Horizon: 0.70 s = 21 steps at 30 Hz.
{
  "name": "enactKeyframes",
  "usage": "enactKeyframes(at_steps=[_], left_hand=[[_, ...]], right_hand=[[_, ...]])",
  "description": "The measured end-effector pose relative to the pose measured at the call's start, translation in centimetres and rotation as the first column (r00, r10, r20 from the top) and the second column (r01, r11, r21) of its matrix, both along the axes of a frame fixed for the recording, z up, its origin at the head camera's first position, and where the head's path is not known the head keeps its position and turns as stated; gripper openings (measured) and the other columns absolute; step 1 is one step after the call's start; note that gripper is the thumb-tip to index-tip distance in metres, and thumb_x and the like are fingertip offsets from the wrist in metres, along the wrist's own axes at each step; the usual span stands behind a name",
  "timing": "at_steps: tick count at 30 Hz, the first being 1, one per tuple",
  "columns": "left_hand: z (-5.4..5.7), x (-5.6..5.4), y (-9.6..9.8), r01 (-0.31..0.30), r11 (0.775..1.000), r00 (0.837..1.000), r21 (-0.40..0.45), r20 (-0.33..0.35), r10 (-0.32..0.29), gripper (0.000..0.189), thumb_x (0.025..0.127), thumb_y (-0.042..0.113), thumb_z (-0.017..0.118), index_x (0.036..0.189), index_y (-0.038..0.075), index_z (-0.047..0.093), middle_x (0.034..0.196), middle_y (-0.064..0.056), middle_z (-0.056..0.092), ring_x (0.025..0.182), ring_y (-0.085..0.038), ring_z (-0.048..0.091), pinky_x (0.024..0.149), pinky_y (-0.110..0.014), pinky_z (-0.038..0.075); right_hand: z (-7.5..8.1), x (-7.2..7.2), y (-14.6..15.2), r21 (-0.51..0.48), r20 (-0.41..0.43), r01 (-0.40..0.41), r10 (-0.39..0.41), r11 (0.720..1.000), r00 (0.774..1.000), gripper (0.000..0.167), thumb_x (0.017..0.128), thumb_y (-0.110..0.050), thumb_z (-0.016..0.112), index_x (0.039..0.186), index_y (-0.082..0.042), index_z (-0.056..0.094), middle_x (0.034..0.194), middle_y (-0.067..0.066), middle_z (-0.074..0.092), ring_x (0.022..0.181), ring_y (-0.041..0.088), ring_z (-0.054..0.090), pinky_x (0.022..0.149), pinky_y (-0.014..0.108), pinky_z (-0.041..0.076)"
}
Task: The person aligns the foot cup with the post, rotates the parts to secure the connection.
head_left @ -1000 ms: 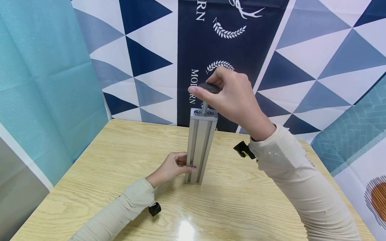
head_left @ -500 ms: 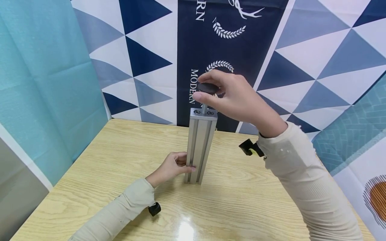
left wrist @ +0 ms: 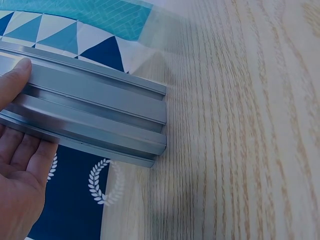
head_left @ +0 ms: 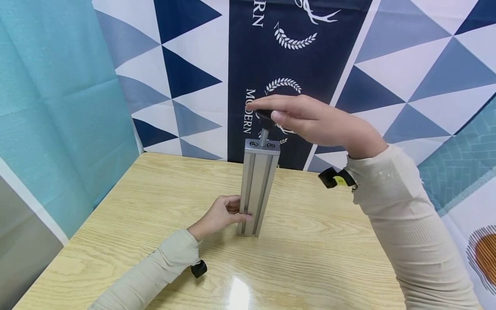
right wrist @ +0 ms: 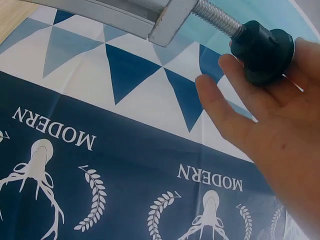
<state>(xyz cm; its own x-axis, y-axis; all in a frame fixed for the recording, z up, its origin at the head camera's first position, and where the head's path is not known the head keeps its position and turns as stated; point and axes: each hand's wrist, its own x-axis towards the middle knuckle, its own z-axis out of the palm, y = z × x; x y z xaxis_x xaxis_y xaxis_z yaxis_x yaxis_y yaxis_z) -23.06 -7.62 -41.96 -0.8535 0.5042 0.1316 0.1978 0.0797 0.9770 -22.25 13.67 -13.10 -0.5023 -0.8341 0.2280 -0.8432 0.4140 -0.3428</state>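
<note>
Now the left hand (head_left: 218,216) curls its thumb and fingers round the silver grooved metal column (head_left: 256,185), low down, as it stands upright on the pale wood-grain table (head_left: 329,241). Above, the right hand (head_left: 311,119) stretches flat, fingers extended over the round black knob (right wrist: 257,52) on the column's threaded metal rod (right wrist: 218,19).

A profile (head_left: 256,185) stands on the bench (head_left: 317,224), before a backdrop (head_left: 193,64). Above its top (on a rod (right wrist: 218,18)) sits a knob (right wrist: 260,52).
</note>
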Motion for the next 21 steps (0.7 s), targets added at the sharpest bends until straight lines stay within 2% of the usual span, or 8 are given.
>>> enactKeyframes(at_steps=[2, 4, 6, 9, 12, 16, 21], left_hand=[[0.0, 0.0, 0.0, -0.003, 1.000, 1.000, -0.003, 0.001, 0.003, 0.045, 0.083, 0.012, 0.076, 0.124, 0.000, 0.062, 0.108, -0.016, 0.070, 0.098, -0.019, 0.067, 0.083, -0.031, 0.056], [0.0, 0.0, 0.0, -0.002, 1.000, 1.000, -0.005, 0.002, 0.002, 0.045, 0.083, 0.012, 0.076, 0.124, 0.001, 0.061, 0.108, -0.015, 0.070, 0.098, -0.019, 0.067, 0.083, -0.031, 0.056], [0.0, 0.0, 0.0, -0.003, 1.000, 1.000, -0.008, -0.001, 0.003, 0.045, 0.083, 0.013, 0.076, 0.124, 0.001, 0.062, 0.109, -0.015, 0.070, 0.099, -0.019, 0.067, 0.083, -0.031, 0.056], [0.0, 0.0, 0.0, -0.002, 1.000, 1.000, -0.008, -0.003, 0.002, 0.045, 0.083, 0.013, 0.076, 0.124, 0.002, 0.062, 0.109, -0.015, 0.070, 0.099, -0.019, 0.067, 0.083, -0.031, 0.056], [0.0, 0.0, 0.0, 0.002, 1.000, 1.000, 0.003, 0.002, -0.002, 0.045, 0.083, 0.012, 0.076, 0.125, 0.001, 0.061, 0.109, -0.015, 0.069, 0.099, -0.019, 0.067, 0.083, -0.030, 0.056], [-0.1, -0.1, 0.0, 0.010, 1.000, 1.000, 0.020, 0.003, -0.010, 0.046, 0.084, 0.010, 0.075, 0.126, -0.001, 0.060, 0.110, -0.017, 0.069, 0.098, -0.019, 0.067, 0.084, -0.031, 0.055], [-0.1, -0.1, 0.0, 0.018, 0.999, 1.000, 0.027, 0.004, -0.018, 0.047, 0.083, 0.010, 0.076, 0.126, 0.000, 0.060, 0.111, -0.017, 0.069, 0.098, -0.020, 0.068, 0.084, -0.031, 0.056]], right_hand=[[-0.1, -0.1, -0.1, -0.010, -0.037, 0.005, -0.005, 1.000, 0.999, 0.039, 0.104, -0.010, 0.040, 0.141, -0.004, 0.046, 0.144, 0.009, 0.047, 0.135, 0.021, 0.039, 0.111, 0.047, 0.033], [-0.2, 0.0, -0.2, -0.032, -0.073, 0.044, -0.046, 0.999, 0.996, 0.036, 0.103, -0.011, 0.044, 0.138, -0.004, 0.050, 0.138, 0.008, 0.053, 0.119, 0.020, 0.053, 0.102, 0.042, 0.043], [-0.4, 0.0, -0.5, -0.060, -0.101, 0.115, -0.120, 0.992, 0.988, 0.034, 0.101, -0.015, 0.051, 0.134, -0.006, 0.055, 0.131, 0.007, 0.059, 0.102, 0.017, 0.061, 0.091, 0.033, 0.049], [-0.8, 0.1, -0.9, -0.135, -0.103, 0.241, -0.255, 0.961, 0.961, 0.032, 0.095, -0.021, 0.062, 0.124, -0.008, 0.064, 0.115, 0.004, 0.068, 0.083, 0.014, 0.066, 0.076, 0.026, 0.049], [-1.2, 0.3, -1.4, -0.213, -0.073, 0.335, -0.357, 0.918, 0.931, 0.031, 0.090, -0.027, 0.070, 0.115, -0.010, 0.069, 0.105, 0.003, 0.071, 0.090, 0.012, 0.069, 0.080, 0.026, 0.050], [-1.7, 0.6, -2.0, -0.293, -0.062, 0.402, -0.437, 0.868, 0.897, 0.032, 0.086, -0.035, 0.072, 0.105, -0.010, 0.071, 0.092, 0.003, 0.072, 0.082, 0.011, 0.066, 0.078, 0.031, 0.049], [-2.4, 0.9, -2.8, -0.350, -0.076, 0.467, -0.522, 0.812, 0.850, 0.039, 0.083, -0.046, 0.071, 0.093, -0.009, 0.065, 0.082, 0.002, 0.066, 0.075, 0.013, 0.057, 0.072, 0.032, 0.045]])
